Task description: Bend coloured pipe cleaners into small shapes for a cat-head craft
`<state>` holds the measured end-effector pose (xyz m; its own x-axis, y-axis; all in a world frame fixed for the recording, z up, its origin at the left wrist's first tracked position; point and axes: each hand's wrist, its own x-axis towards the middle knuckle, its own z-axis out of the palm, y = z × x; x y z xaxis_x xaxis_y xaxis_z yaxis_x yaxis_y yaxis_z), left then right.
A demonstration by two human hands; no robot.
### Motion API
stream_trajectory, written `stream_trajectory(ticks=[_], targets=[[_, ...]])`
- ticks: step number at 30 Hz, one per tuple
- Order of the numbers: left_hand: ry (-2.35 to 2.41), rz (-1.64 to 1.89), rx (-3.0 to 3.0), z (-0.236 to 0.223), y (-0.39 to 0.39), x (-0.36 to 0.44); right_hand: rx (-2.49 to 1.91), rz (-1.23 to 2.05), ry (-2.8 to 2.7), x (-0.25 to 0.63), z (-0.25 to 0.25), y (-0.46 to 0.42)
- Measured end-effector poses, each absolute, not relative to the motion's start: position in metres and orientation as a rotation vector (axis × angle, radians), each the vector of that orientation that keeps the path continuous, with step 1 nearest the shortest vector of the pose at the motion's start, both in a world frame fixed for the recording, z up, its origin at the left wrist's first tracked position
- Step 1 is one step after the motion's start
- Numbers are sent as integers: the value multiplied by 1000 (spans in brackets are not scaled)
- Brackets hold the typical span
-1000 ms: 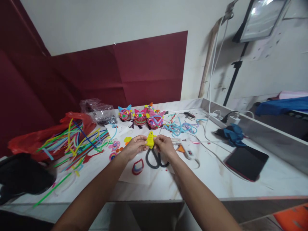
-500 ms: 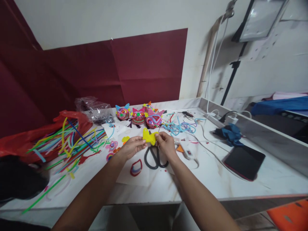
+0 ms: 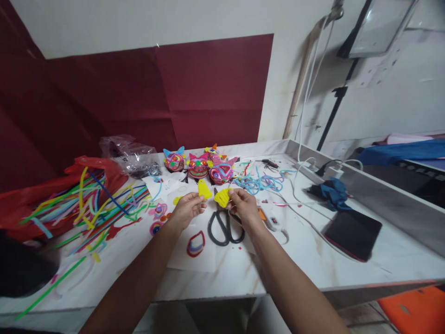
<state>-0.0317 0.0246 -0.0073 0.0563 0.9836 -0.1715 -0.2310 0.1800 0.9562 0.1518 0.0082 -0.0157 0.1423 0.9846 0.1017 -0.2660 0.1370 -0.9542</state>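
Note:
My left hand (image 3: 187,209) pinches a small yellow cone-shaped piece (image 3: 203,189) above the white table (image 3: 313,260). My right hand (image 3: 244,204) pinches a second yellow piece (image 3: 222,197) a short way to its right. The two pieces are apart. Black-handled scissors (image 3: 224,227) lie on a white paper sheet just below both hands. A red and blue pipe-cleaner loop (image 3: 195,243) lies on the same sheet, nearer me.
Three colourful pipe-cleaner masks (image 3: 198,166) stand at the back. A heap of pipe cleaners (image 3: 86,204) on a red bag fills the left. Light blue pipe cleaners (image 3: 261,183), a glue gun (image 3: 272,221), cables, a blue cloth (image 3: 332,194) and a dark tablet (image 3: 353,233) lie right.
The yellow shape held between both hands has come apart into two pieces. My left hand has drawn one piece left, the right keeps the other.

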Motion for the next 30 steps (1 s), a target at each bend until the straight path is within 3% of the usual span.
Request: stream_trajectory(ticks=[7,15,22,30], targets=[[1045,1112,971,-11,17,-35,-997,1174,-1070,151,-13,4],[976,1244,916,-13,5,-18,-1098,962,-1024,143,-16,0],[804,1192,829,-16,2,-13,-997,1039,-1210,140,-15,-4],[770,1151,773,-20,4,-17,-1044,774,-1365,139,-27,2]])
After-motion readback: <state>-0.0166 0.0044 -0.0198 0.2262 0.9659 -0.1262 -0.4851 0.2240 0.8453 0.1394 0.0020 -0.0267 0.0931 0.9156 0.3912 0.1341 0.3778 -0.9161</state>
